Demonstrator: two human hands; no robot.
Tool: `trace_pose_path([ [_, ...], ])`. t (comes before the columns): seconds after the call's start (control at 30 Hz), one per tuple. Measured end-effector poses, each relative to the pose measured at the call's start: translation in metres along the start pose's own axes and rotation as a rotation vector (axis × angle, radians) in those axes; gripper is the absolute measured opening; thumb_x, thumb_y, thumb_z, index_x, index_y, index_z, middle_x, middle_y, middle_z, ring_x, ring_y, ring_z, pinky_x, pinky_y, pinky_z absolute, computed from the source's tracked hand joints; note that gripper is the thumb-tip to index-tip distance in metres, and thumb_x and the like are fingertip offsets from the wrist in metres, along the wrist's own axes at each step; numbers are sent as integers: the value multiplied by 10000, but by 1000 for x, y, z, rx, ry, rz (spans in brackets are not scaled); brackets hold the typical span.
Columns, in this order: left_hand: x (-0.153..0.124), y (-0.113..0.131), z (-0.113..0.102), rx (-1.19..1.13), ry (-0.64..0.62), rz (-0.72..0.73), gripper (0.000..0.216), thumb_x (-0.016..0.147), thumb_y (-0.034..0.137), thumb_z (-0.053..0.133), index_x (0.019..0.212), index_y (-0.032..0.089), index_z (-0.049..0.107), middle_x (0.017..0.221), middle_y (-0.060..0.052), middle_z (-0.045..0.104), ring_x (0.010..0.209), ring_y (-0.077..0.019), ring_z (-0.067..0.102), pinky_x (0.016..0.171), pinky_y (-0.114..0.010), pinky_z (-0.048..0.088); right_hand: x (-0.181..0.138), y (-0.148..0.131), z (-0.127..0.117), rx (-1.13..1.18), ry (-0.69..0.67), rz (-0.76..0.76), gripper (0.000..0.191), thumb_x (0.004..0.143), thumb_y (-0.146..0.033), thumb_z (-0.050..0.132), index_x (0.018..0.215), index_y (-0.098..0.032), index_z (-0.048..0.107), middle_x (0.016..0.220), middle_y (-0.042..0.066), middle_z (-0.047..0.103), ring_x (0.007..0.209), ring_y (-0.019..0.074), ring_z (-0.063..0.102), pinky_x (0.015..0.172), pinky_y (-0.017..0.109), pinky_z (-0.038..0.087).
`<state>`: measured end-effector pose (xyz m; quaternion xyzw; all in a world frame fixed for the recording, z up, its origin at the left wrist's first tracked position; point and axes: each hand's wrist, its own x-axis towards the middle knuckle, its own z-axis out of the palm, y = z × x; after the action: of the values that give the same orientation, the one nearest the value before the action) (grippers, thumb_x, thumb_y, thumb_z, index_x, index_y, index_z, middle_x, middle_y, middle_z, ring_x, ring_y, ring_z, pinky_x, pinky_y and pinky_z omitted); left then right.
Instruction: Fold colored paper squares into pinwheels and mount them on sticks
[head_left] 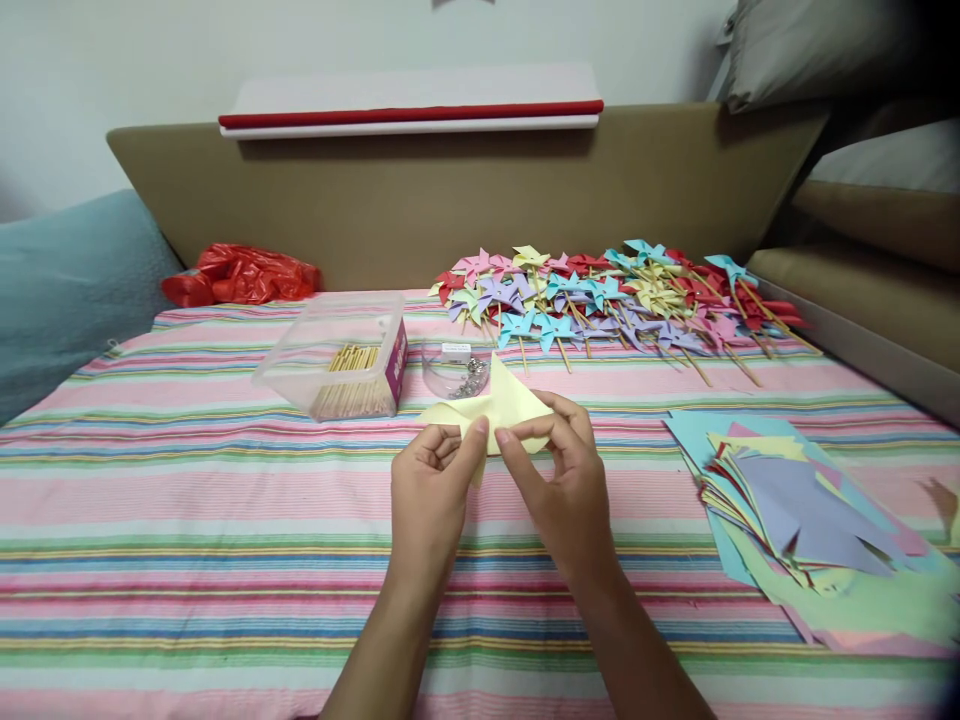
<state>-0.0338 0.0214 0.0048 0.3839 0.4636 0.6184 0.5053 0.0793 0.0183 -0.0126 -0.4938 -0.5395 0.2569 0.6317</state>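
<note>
Both hands hold a pale yellow cut paper sheet (499,405) above a striped bedsheet (225,520). My left hand (429,490) pinches the sheet's lower left part between thumb and fingers. My right hand (559,470) pinches its right side, with folded flaps standing up between the two hands. Just beyond the paper stands a small clear round container of metal pins (456,368).
A clear plastic box of wooden sticks (337,365) sits left of the pins. A heap of finished colourful paper pinwheels (607,295) lies at the back. A stack of cut coloured papers (810,510) lies at the right. A red plastic bag (240,273) rests by the headboard.
</note>
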Motion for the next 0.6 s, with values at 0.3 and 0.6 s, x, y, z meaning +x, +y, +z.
trace_pose_path([
  [0.3,6,3,-6,-139,12,-112,305,712,333,862,616,140,646,624,16,612,586,-78,505,568,-180,399,7,3,-12,-206,-147,-306,60,864,-269,742,837,-238,698,1389,106,501,1291,277,523,1035,475,447],
  [0.6,4,4,-10,201,-59,105,328,797,402,785,636,170,618,597,25,563,587,-114,493,569,-228,377,9,0,-14,45,-32,3,549,819,-424,757,1310,-285,554,1456,117,473,1202,261,585,1023,481,492],
])
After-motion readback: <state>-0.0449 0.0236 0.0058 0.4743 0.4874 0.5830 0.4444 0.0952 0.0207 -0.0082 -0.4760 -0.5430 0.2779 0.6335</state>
